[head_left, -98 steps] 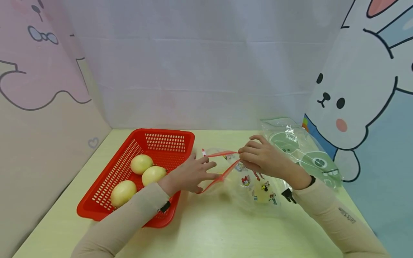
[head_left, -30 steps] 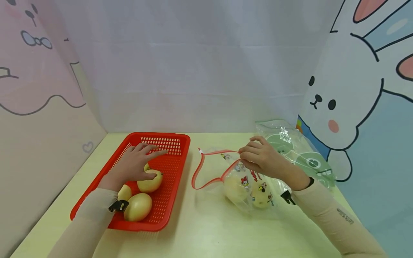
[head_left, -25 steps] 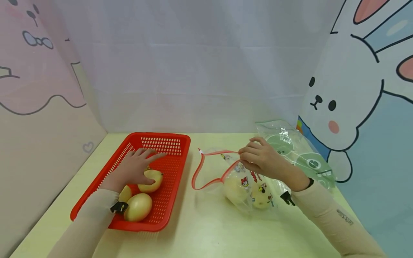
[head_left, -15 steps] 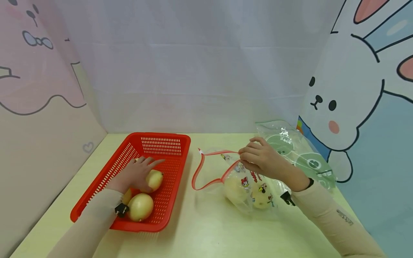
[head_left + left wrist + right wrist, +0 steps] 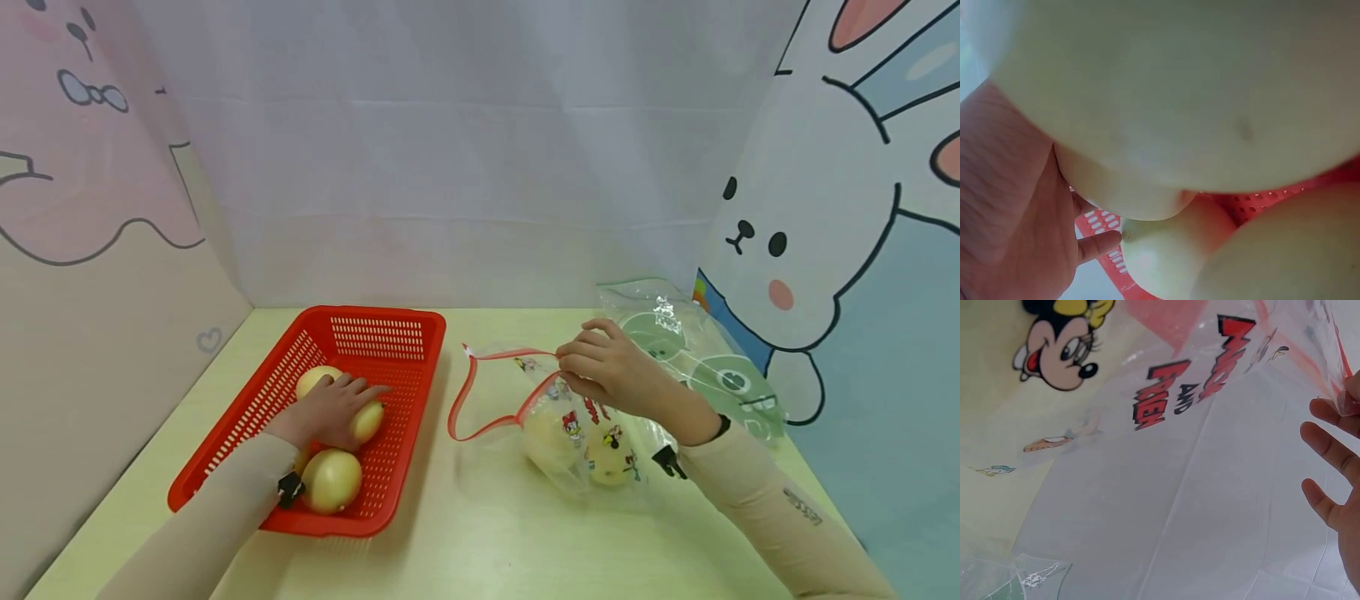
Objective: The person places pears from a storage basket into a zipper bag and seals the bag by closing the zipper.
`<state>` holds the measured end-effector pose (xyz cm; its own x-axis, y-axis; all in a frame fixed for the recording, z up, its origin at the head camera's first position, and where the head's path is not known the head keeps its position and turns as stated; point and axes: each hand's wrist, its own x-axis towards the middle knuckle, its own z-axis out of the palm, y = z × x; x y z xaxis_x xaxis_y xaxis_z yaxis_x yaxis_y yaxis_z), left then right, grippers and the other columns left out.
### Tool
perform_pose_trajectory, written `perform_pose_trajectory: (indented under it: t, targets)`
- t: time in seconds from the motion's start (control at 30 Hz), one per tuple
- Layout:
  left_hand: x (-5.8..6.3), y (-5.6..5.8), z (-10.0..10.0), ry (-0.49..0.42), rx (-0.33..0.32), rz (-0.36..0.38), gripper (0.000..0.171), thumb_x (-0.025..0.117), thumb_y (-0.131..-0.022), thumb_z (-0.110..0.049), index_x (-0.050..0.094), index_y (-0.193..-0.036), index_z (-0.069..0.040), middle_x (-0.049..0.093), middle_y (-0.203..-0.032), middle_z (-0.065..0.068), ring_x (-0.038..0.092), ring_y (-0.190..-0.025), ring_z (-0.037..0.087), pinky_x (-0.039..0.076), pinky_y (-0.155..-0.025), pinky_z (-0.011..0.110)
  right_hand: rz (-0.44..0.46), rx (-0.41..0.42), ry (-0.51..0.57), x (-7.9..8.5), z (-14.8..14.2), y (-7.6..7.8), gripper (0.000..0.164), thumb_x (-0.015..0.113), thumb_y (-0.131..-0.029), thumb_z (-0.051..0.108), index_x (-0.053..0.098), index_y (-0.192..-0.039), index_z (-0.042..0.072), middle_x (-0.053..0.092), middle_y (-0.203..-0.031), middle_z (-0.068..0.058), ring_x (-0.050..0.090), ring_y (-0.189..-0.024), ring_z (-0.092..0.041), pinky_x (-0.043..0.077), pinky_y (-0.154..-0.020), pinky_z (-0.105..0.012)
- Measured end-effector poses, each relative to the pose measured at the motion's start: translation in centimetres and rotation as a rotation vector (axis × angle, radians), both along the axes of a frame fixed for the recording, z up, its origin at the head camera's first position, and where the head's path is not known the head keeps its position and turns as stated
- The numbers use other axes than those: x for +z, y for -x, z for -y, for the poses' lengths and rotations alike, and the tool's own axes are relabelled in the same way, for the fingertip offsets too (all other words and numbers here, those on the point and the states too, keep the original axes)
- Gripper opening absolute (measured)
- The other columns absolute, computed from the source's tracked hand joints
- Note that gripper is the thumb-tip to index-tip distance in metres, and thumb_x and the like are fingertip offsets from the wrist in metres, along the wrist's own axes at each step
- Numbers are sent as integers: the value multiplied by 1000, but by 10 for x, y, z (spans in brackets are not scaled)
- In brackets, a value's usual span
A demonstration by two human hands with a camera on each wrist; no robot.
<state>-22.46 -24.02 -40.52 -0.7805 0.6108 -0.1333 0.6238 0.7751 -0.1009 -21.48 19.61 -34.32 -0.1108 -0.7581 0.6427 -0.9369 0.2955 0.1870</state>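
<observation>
In the head view, my left hand (image 5: 330, 412) is down in the red basket (image 5: 431, 375) over a pale yellow round fruit (image 5: 367, 423), its fingers extended past the fruit. Other such fruits lie beside it, one behind (image 5: 315, 379) and one in front (image 5: 332, 481). In the left wrist view the palm is right against a fruit (image 5: 1116, 190); the fingertips reach another one behind. My right hand (image 5: 611, 367) pinches the red-edged rim of a clear zip bag (image 5: 573, 400) with cartoon prints. Two pale fruits show inside the bag, and its mouth gapes toward the basket.
A larger clear bag with green cartoon prints (image 5: 731, 375) lies at the back right of the pale table (image 5: 480, 542). A white cloth backdrop (image 5: 465, 167) stands behind, with printed sheets at both sides.
My left hand has gone from the bag's mouth to the basket, then sunk lower onto the fruits. The fruit in the bag's mouth now sits deeper inside. My right hand keeps its hold on the rim.
</observation>
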Motion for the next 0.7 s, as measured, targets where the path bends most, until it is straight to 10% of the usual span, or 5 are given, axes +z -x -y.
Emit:
perform_pose_trajectory:
  t: [0.7]
  targets:
    - [9,10,0,-191,-83,-143,64,83,-68,-23,56,-125,-12,51,-102,7,51,-87,22,51,-75,43,-11,10,19,0,-1,2,36,43,-107,26,67,-94,3,71,-93,-7,63,-82,-24,46,-84,-56]
